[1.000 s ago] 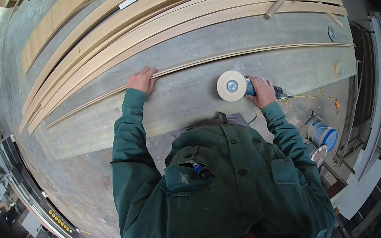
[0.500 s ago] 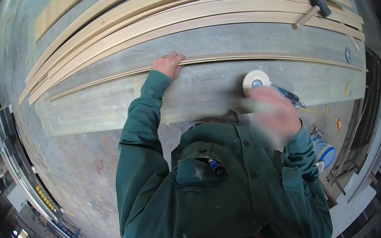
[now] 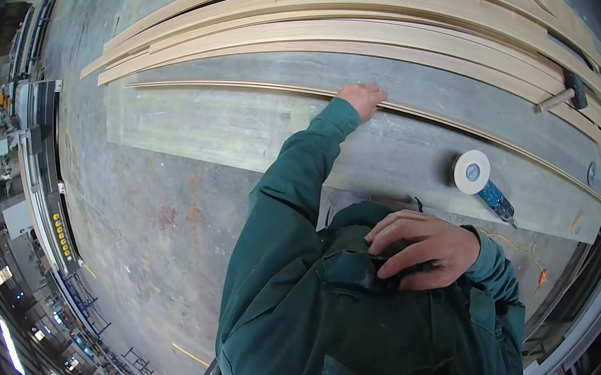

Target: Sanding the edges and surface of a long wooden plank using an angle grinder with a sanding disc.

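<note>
My left hand [image 3: 363,101] rests on a long thin wooden strip [image 3: 483,134] lying across the grey worktable [image 3: 223,122], its fingers closed over the strip's edge. My right hand [image 3: 434,249] is up against the chest pocket [image 3: 349,270] of my green shirt, fingers curled at the pocket's opening. Whatever those fingers grip is hidden by the hand. Near the table's front edge lies a white disc-shaped piece [image 3: 471,172] with a grey centre, beside or joined to a blue tool [image 3: 497,202] with a pointed end.
Several long wooden boards [image 3: 280,29] are laid along the far side of the table. A hammer [image 3: 558,99] with a dark head and wooden handle lies on them at the right. Machinery [image 3: 53,212] stands along the left. An orange-ended cord [image 3: 541,276] shows below the table edge.
My right hand has moved from beside the white disc to my chest pocket, where a blue pen-like thing showed before. The view has turned; my left hand stays on the strip.
</note>
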`<state>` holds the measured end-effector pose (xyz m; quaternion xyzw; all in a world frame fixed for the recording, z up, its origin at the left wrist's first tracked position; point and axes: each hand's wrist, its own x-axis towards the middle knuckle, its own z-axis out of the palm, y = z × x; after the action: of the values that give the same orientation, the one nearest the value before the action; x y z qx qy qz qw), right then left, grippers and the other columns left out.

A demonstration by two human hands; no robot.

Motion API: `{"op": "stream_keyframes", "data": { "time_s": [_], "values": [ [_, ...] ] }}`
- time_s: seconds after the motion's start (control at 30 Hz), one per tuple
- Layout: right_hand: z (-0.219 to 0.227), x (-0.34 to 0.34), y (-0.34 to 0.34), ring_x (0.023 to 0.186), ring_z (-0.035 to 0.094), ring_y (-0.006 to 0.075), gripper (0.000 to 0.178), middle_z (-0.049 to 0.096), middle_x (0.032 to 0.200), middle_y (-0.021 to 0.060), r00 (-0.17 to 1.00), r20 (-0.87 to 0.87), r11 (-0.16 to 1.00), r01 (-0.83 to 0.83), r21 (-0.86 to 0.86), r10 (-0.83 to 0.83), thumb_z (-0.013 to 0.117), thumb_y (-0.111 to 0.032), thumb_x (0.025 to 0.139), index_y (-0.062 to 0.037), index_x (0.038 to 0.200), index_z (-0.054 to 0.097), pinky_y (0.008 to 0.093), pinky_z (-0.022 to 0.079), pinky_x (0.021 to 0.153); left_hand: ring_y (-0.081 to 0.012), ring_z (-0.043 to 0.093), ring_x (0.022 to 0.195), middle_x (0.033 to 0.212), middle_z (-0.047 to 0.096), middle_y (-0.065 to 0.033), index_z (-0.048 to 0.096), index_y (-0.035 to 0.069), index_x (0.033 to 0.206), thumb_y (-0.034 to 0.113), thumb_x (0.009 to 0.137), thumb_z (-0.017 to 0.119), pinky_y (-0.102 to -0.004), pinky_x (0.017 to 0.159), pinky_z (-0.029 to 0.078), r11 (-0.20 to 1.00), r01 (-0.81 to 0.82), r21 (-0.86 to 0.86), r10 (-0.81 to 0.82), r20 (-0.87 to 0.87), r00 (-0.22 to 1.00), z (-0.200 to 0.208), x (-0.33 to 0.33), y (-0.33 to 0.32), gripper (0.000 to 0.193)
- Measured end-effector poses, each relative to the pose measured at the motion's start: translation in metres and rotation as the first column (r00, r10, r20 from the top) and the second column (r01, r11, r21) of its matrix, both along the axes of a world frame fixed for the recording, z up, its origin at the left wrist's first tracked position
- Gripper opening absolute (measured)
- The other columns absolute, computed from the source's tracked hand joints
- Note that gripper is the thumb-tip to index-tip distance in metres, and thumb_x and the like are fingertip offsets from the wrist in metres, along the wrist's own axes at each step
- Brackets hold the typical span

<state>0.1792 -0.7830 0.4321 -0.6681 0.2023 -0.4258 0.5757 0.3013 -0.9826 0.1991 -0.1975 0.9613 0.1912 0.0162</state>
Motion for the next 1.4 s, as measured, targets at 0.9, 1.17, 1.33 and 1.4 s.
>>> {"op": "stream_keyframes", "data": {
  "time_s": [0.9, 1.17, 1.33, 1.4],
  "values": [
    [-0.016, -0.001, 0.048, 0.043, 0.037, 0.0107, 0.023, 0.047, 0.08, 0.0074, 0.394, 0.182, 0.426, 0.719, 0.549, -0.901, 0.061, -0.021, 0.091, -0.0041, 0.1, 0.049, 0.0255, 0.03, 0.038, -0.0334, 0.065, 0.088, 0.098, 0.062, -0.0098, 0.061, 0.015, 0.101, 0.031, 0.083, 0.066, -0.0469, 0.074, 0.052, 0.99, 0.066, 0.123, -0.058, -0.072, 0.996, -0.028, -0.009, -0.009, 0.025],
    [-0.018, -0.003, 0.073, 0.06, 0.049, 0.0104, 0.025, 0.056, 0.075, 0.0074, 0.406, -0.02, 0.296, 0.698, 0.653, -0.914, 0.062, -0.01, 0.084, 0.0043, 0.104, 0.063, 0.0241, 0.037, 0.053, -0.034, 0.064, 0.09, 0.1, 0.064, -0.0107, 0.062, 0.014, 0.105, 0.037, 0.087, 0.062, -0.0466, 0.075, 0.051, 0.984, 0.027, 0.177, -0.02, -0.044, 0.999, -0.006, -0.007, -0.024, 0.028],
    [-0.018, -0.002, 0.081, 0.081, 0.056, 0.0074, 0.027, 0.065, 0.093, 0.0049, 0.502, -0.115, 0.305, 0.674, 0.673, -0.857, 0.063, 0.0, 0.085, 0.0022, 0.112, 0.066, 0.0224, 0.044, 0.074, -0.036, 0.064, 0.082, 0.098, 0.064, -0.0117, 0.062, 0.013, 0.103, 0.036, 0.086, 0.064, -0.0453, 0.068, 0.052, 0.985, 0.065, 0.161, -0.057, -0.055, 0.997, 0.006, -0.015, -0.027, 0.028],
    [-0.014, -0.001, 0.072, 0.085, 0.058, 0.0082, 0.025, 0.066, 0.098, 0.0058, 0.524, -0.099, 0.317, 0.644, 0.696, -0.846, 0.063, -0.001, 0.087, 0.0021, 0.112, 0.066, 0.0232, 0.045, 0.079, -0.0366, 0.064, 0.081, 0.096, 0.064, -0.0124, 0.062, 0.012, 0.101, 0.034, 0.086, 0.065, -0.0451, 0.068, 0.051, 0.983, 0.079, 0.167, -0.064, -0.093, 0.994, 0.006, -0.016, -0.027, 0.027]
  ]
}}
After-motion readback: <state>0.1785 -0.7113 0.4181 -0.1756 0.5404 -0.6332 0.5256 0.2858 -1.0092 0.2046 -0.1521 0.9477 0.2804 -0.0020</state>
